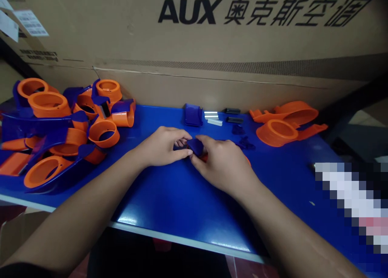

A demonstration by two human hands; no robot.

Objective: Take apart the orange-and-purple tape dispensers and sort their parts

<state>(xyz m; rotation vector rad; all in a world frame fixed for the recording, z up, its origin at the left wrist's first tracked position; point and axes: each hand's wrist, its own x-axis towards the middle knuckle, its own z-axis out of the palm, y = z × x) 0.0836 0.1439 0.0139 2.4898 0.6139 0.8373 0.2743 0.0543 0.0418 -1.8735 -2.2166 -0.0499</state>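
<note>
Over the middle of the blue tabletop, my right hand (226, 162) is closed around a tape dispenser with a dark blue part (195, 147) and some orange showing beneath the fingers. From the other side my left hand (165, 146) has its fingers curled at the dispenser's end, with the thumb touching the blue part. Much of the dispenser is covered by the hands. Just beyond them lie a blue plastic cover (193, 115), several silvery metal strips (211, 116), black bar-shaped pieces (233, 119) and small dark blue parts (247, 143).
Several orange and blue tape dispensers (68, 140) are heaped at the left. Orange ring-shaped parts with handles (277, 132) lie at the right. A large cardboard box (182, 47) stands behind the blue table (169, 205), whose pale front edge (182, 240) faces me.
</note>
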